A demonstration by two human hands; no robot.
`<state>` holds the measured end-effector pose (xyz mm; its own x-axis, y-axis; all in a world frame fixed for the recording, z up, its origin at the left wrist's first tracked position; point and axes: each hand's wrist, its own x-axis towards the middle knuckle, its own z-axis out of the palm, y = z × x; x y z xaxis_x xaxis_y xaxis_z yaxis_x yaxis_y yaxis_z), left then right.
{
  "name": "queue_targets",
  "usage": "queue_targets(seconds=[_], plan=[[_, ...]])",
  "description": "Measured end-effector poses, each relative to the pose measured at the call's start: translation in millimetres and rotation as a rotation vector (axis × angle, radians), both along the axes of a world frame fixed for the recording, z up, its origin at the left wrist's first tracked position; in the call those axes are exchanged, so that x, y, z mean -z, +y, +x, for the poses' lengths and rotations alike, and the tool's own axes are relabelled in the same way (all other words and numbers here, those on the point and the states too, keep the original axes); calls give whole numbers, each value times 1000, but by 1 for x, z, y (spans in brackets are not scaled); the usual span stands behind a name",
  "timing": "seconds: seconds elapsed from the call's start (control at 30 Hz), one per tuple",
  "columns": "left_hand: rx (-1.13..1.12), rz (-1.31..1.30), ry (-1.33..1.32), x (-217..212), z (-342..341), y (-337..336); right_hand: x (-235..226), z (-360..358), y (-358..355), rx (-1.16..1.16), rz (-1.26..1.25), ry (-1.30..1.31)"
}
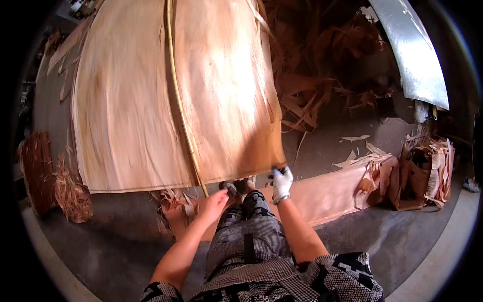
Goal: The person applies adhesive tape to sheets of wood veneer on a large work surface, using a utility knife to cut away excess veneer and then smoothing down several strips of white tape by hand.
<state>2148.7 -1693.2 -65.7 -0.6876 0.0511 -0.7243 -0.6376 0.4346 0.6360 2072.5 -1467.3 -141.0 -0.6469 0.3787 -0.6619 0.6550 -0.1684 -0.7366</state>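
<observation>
A large, thin sheet of pale wood veneer (126, 121) lies in front of me, its near edge close to my legs. A long, slender bamboo-like stick (178, 95) lies lengthwise over it, its near end jutting past the edge. My bare left hand (216, 202) is just beside that end, fingers stretched forward and apparently apart from the stick. In a white glove with dark fingertips, my right hand (282, 184) is closed on the near right corner of the veneer. The undersides of its fingers are hidden.
Torn veneer scraps (304, 100) are heaped at the right. A long veneer strip (327, 191) lies along the floor towards a bundled veneer pile (425, 173). A shiny metal panel (415, 55) stands at the upper right. More shreds (73, 194) lie at the left.
</observation>
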Motion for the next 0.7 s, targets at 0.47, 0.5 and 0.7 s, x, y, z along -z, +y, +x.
queue_targets(seconds=[0.47,0.5,0.7], plan=[[-560,470,-125,-21,-83,37,-30,58,-14,-624,204,251],[-560,462,-140,-23,-83,21,-34,58,-13,-671,231,190],[-566,140,91,-59,-88,-88,-45,66,-41,-916,438,3]])
